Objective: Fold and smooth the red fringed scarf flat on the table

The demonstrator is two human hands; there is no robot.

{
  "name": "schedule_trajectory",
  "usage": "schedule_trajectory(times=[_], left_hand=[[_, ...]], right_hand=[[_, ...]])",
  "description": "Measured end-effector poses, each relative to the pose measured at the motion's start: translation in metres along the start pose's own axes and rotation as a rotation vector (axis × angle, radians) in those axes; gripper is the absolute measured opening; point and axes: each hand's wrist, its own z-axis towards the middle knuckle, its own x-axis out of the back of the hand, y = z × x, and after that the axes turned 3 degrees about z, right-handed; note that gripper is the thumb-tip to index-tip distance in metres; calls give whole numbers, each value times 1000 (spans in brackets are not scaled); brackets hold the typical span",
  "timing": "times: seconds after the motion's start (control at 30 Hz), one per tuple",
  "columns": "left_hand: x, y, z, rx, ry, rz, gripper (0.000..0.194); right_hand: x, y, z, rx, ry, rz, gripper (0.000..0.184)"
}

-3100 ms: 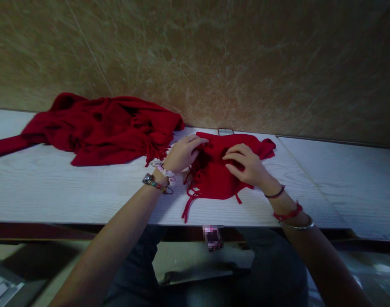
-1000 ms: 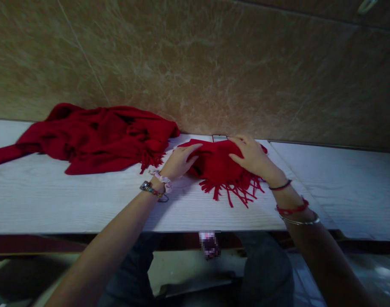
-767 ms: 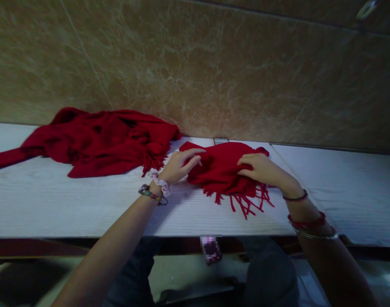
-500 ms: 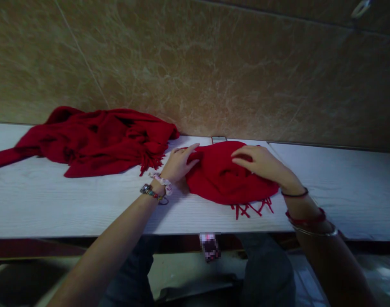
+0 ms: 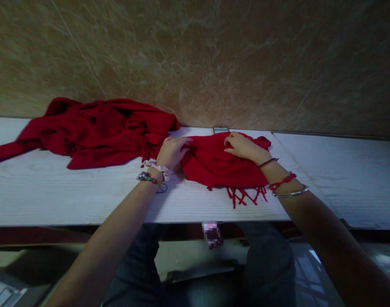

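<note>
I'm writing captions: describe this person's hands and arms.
No sleeves or gloves show. The left hand has a thin ring and, at the wrist, a pale pink fabric scrunchie and a multicoloured beaded bracelet. The right forearm bears a thin dark wristband, a narrow red bracelet and a round silver-coloured bangle.

From my end of the head feed, I can make out no readable text, label, brand, number or sign
</note>
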Motion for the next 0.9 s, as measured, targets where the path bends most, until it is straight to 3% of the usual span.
schedule_trajectory(times=[0.07,0.17,0.3,0.4,0.47,0.57,0.67,0.73,0.8,0.9], left_hand=[[1,-4,0,36,17,59,31],[9,-18,1,141,43,134,36],[41,-59,10,339,50,221,38],[69,-81,19,506,82,240,39],[76,-75,22,415,122,176,34],[63,-36,22,43,-3,97,39],[33,5,21,-110,-178,116,52],[19,16,25,-118,-223,118,45],[18,12,31,-83,-200,125,33],[43,-14,41,34,-50,120,27]], right_hand=[[-1,-2,-1,-14,-9,-13,9],[2,0,-2,-4,88,32,14],[12,21,-3,36,292,123,16],[9,34,-9,35,195,132,34],[1,32,-11,35,43,154,29],[-10,14,-9,-15,3,188,19],[-8,-3,-2,-93,185,265,19],[3,-3,0,-115,349,367,14],[22,8,-1,-150,545,441,10],[60,37,-11,-235,890,435,9]])
